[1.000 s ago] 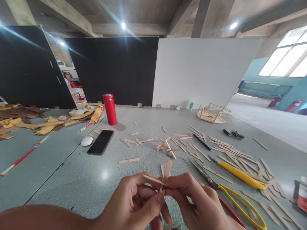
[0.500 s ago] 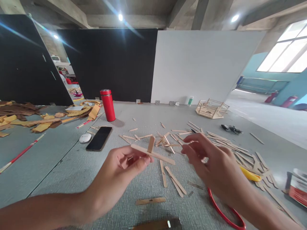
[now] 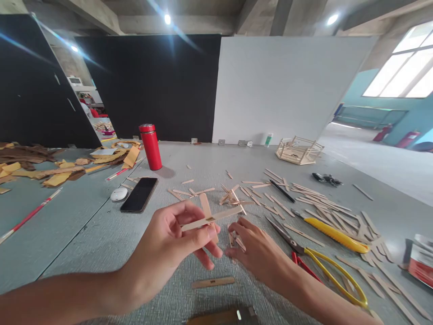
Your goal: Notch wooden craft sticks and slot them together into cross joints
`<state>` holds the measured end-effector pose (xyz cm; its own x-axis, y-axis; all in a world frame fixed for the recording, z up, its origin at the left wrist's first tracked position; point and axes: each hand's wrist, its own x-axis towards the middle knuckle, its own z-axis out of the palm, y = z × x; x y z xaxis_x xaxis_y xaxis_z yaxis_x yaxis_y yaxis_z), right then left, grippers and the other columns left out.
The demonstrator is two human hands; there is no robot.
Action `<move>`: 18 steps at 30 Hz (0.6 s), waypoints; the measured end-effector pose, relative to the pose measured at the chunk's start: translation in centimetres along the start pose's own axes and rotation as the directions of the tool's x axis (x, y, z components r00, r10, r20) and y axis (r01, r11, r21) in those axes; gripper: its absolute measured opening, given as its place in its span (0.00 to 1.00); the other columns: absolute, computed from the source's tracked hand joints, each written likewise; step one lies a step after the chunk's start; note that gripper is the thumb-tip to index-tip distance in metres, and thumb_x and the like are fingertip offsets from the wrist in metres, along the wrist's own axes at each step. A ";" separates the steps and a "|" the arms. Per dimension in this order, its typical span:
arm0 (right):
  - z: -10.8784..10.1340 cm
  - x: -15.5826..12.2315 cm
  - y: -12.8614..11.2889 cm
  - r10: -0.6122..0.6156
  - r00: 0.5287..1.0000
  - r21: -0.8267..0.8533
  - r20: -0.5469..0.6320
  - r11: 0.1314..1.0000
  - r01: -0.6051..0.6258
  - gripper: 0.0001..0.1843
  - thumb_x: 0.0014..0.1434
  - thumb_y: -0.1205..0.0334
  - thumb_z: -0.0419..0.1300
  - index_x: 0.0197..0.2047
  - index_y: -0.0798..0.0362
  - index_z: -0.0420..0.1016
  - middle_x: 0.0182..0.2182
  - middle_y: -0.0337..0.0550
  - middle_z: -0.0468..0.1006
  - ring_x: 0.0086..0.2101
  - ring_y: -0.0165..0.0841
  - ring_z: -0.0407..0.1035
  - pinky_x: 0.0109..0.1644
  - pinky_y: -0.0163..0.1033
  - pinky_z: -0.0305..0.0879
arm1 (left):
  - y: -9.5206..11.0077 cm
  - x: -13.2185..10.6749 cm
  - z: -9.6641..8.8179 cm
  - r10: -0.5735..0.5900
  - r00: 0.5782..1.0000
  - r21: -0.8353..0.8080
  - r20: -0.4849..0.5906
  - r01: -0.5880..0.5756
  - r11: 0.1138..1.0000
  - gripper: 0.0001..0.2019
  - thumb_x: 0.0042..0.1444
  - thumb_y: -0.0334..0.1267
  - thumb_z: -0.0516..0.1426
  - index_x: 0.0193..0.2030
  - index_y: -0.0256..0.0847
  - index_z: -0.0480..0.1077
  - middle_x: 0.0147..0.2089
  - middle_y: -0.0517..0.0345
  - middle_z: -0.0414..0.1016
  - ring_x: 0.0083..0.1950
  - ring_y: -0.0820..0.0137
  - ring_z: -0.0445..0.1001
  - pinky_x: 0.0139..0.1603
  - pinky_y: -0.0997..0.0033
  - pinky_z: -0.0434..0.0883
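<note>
My left hand (image 3: pixel 189 234) pinches two crossed craft sticks (image 3: pixel 226 214) between thumb and fingers. One stick runs sideways, with a dark notch near the crossing; the other points up and away. To its right, low over the table, is my right hand (image 3: pixel 252 248). Its thumb and fingers are bent and apart around loose craft sticks (image 3: pixel 240 244) lying there; whether they touch them I cannot tell. A single notched craft stick (image 3: pixel 213 282) lies nearer to me, below both hands.
Yellow-handled scissors (image 3: pixel 324 259), a yellow utility knife (image 3: pixel 334 234) and a black pen (image 3: pixel 282 191) lie right, among scattered sticks. Farther off are a stick frame (image 3: pixel 299 151), a red flask (image 3: pixel 150 148), a phone (image 3: pixel 139 195) and a white earbud case (image 3: pixel 119 194).
My right hand has moved left and down to the loose sticks, uncovering the scissors, knife and pen. The crossed sticks in my left hand have turned, their right end now tilting up.
</note>
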<state>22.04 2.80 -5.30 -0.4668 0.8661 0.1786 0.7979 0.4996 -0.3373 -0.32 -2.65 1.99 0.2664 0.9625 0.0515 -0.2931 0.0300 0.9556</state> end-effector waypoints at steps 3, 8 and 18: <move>0.4 -0.3 0.1 0.023 0.998 -0.002 0.059 1.000 -0.023 0.07 0.60 0.70 0.64 0.43 0.55 0.78 0.40 0.48 0.78 0.35 0.37 0.76 0.39 0.42 0.70 | 0.1 -0.2 0.1 -0.016 1.000 -0.014 -0.006 0.015 1.000 0.12 0.61 0.38 0.67 0.37 0.35 0.69 0.35 0.56 0.78 0.35 0.69 0.81 0.34 0.72 0.80; 0.2 -0.1 0.4 0.020 0.995 0.004 0.099 1.000 -0.021 0.08 0.65 0.74 0.59 0.43 0.56 0.78 0.35 0.40 0.79 0.33 0.33 0.74 0.40 0.42 0.70 | 0.0 -0.2 0.0 0.002 1.000 -0.037 -0.028 -0.003 0.999 0.13 0.61 0.38 0.67 0.46 0.37 0.68 0.38 0.56 0.80 0.34 0.69 0.82 0.35 0.69 0.81; -3.8 2.2 4.2 0.116 0.968 0.051 0.223 0.990 -0.130 0.11 0.70 0.55 0.62 0.47 0.55 0.77 0.36 0.39 0.80 0.30 0.30 0.75 0.35 0.39 0.75 | -0.5 0.1 -0.4 -0.023 1.000 0.059 0.013 0.022 0.998 0.11 0.63 0.41 0.65 0.43 0.35 0.71 0.31 0.53 0.82 0.32 0.69 0.81 0.37 0.69 0.78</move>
<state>25.79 6.86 -2.83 -0.4445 0.8929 -0.0720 0.8313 0.3813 -0.4045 -0.51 -2.47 1.37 0.2852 0.9579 0.0334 -0.2324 0.0353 0.9720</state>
